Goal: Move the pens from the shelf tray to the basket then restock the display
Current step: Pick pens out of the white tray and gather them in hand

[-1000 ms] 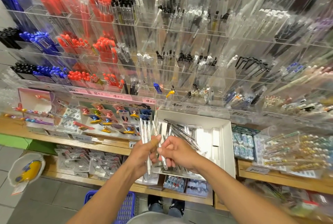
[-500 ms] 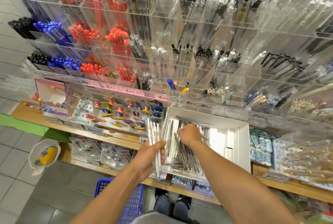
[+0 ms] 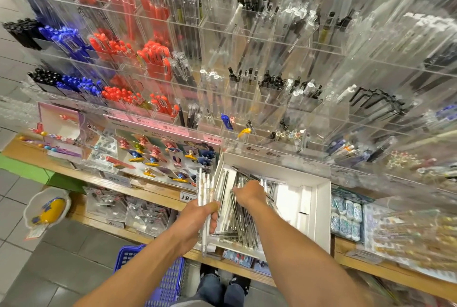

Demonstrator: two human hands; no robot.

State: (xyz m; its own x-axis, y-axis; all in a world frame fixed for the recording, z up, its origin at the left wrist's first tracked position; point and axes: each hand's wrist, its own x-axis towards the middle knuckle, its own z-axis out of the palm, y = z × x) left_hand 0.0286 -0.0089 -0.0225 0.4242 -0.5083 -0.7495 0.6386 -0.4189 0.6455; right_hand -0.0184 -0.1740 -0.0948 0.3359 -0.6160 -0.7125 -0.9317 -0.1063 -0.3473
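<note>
The left hand grips an upright bundle of clear-sleeved white pens. Just to its right, the right hand reaches into the white cardboard tray, fingers curled among loose wrapped pens. Below the left wrist sits a blue plastic basket.

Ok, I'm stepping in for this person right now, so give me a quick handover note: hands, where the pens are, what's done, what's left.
Left hand: grips a bundle of white pens, held upright at the tray's left edge.
Right hand: down in the white shelf tray, fingers among the loose pens; whether it grips one cannot be told.
Blue basket: on the floor below the shelf, under the left arm.
Done: one handful gathered.
Left: empty the tray, drop the pens in the basket, restock the display.
</note>
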